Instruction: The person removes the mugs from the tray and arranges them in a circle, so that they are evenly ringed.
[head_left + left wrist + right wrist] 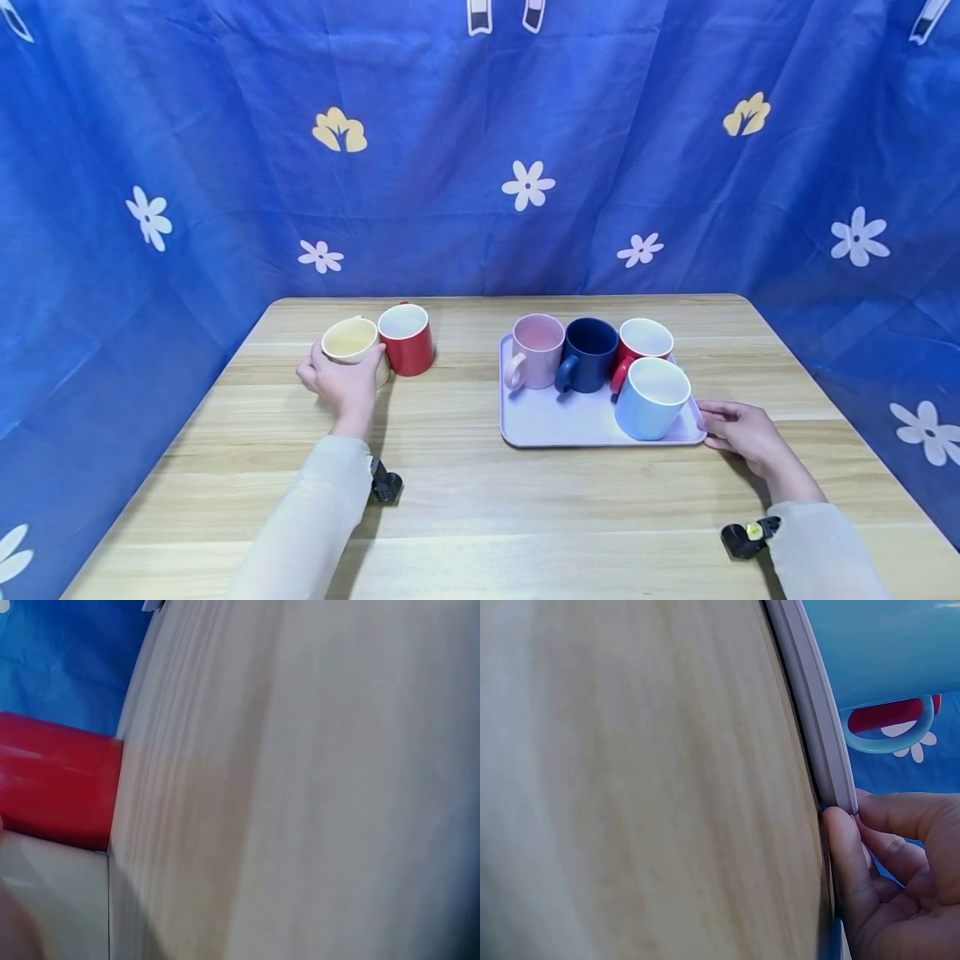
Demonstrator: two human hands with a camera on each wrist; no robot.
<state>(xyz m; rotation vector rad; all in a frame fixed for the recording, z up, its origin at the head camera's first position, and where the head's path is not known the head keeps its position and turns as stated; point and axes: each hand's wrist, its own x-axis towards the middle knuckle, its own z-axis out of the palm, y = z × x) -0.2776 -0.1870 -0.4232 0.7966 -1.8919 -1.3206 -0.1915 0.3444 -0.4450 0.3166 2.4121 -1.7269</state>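
My left hand [345,385] is wrapped round a cream mug [349,340] at the left of the table, thumb on its near right side. Close beside that mug stands a red mug [408,343] with a white inside. At the right, my right hand [746,433] pinches the right end of a pale lilac tray [558,427] near its front corner; the right wrist view shows fingertips [843,825] at the tray's rim. On the tray stand a pink mug [538,367], a dark blue mug [592,358], another red mug [647,335] and a light blue mug [651,404].
The wooden table [480,517] reaches back to a blue cloth [450,150] printed with flowers, which also hangs along both sides. The tray's front left part shows bare between the mugs and the rim. A small black camera [385,482] sits on the left wrist.
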